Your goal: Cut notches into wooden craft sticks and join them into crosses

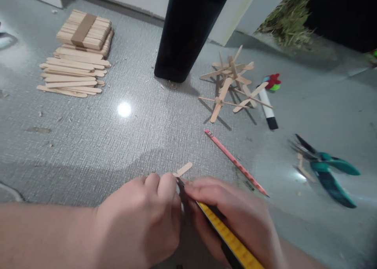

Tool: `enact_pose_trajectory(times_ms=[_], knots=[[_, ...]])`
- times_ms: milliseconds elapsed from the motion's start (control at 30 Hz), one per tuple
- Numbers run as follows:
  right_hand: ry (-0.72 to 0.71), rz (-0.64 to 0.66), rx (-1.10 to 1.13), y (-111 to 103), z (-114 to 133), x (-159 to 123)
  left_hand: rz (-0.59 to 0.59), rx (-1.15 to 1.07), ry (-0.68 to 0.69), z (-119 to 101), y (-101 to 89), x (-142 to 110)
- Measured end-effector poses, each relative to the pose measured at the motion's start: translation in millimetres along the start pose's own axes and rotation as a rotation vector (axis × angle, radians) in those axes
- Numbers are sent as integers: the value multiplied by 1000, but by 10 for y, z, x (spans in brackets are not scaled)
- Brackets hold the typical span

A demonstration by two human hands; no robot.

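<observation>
My right hand [232, 214] is closed around a yellow and black utility knife [229, 231], its blade pointing up and left. Fingers curled, my left hand [141, 214] presses close to the blade tip. A short rounded end of a wooden craft stick [185, 169] shows just past the left fingers, and the rest of the stick is hidden by that hand. The blade tip is against or very near the stick; the exact contact is covered. To the right of both hands lies a pink pencil [235, 161].
Stacked craft sticks [85, 29], some banded, lie at the upper left. Several assembled stick pieces [229, 76] stand beyond the pencil, beside a white marker [268, 108]. Green-handled pliers [326, 163] lie at right. A black post-like object [188, 33] rises at the back.
</observation>
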State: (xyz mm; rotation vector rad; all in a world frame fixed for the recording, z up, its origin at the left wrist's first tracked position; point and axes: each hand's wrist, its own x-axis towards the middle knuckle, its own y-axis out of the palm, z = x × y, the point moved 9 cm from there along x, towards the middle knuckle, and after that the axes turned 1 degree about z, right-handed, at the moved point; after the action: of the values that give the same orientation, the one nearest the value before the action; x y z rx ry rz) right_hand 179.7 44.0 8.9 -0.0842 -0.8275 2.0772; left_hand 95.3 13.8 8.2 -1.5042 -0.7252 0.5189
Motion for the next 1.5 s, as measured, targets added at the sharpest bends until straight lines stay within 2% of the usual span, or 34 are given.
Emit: enact_pose_trajectory(times_ms=[600, 900, 1233, 1500], knots=[[-70, -57, -75, -105, 22, 34, -79, -41, -22, -2, -44, -19], [-38, -63, -65, -88, 22, 23, -61, -61, -60, 27, -37, -15], [-35, -6, -17, -50, 24, 38, -46, -34, -28, 12, -15, -38], [-23, -61, -39, -128, -4, 32, -47, -71, -41, 38, -33, -26]])
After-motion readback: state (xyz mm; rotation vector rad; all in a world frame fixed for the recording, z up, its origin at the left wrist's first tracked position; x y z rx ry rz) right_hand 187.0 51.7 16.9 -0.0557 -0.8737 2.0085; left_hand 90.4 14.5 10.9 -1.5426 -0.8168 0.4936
